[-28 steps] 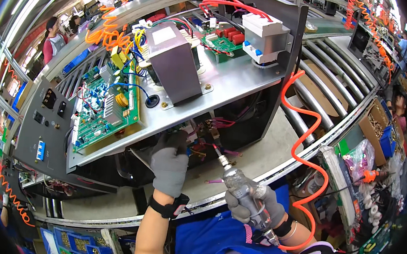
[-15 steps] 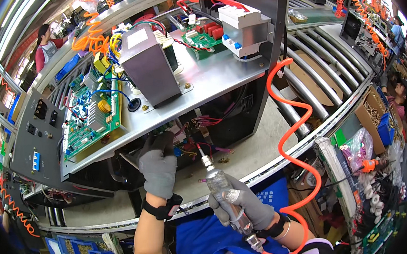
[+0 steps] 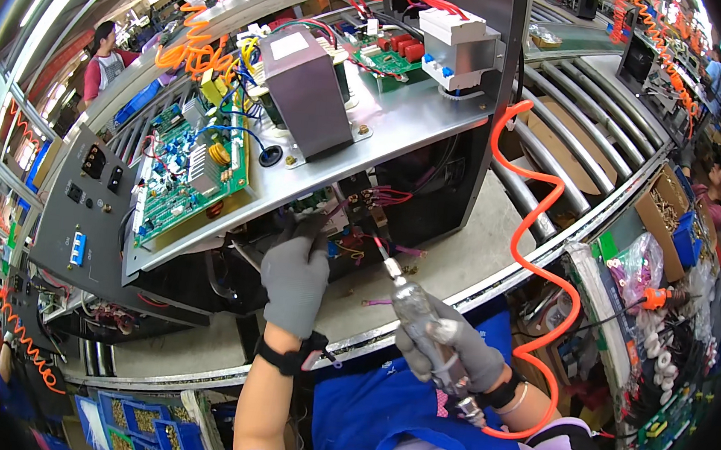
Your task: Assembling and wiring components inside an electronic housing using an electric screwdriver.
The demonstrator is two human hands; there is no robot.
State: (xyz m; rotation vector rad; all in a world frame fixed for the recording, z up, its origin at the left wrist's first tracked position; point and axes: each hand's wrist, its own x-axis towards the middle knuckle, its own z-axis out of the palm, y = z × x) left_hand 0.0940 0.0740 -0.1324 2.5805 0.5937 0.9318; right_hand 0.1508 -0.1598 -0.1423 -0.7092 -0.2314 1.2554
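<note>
My right hand [image 3: 470,346], in a grey glove, is wrapped round a pneumatic screwdriver [image 3: 425,316] with a coiled orange air hose on its rear end. The bit slants up and away, into the opening under the metal shelf of an equipment chassis [image 3: 374,162]. Close to the tip are red and magenta wires [image 3: 389,196]; contact with a screw cannot be made out. My left hand [image 3: 294,275], also gloved, reaches under the shelf edge left of the bit. Its fingers are bent together, with their tips in shadow and whatever they hold hidden.
On the shelf stand a transformer [image 3: 308,92], a green circuit board [image 3: 198,168] and a white breaker block [image 3: 457,49]. The orange hose [image 3: 542,207] loops at the right, before the conveyor rollers [image 3: 570,128]. Blue parts bins [image 3: 141,429] are at lower left. Other people are farther off.
The whole scene has shifted right and up in the picture as my view moved. Both hands keep nearly the same places at the chassis, the screwdriver still pointing into the opening.
</note>
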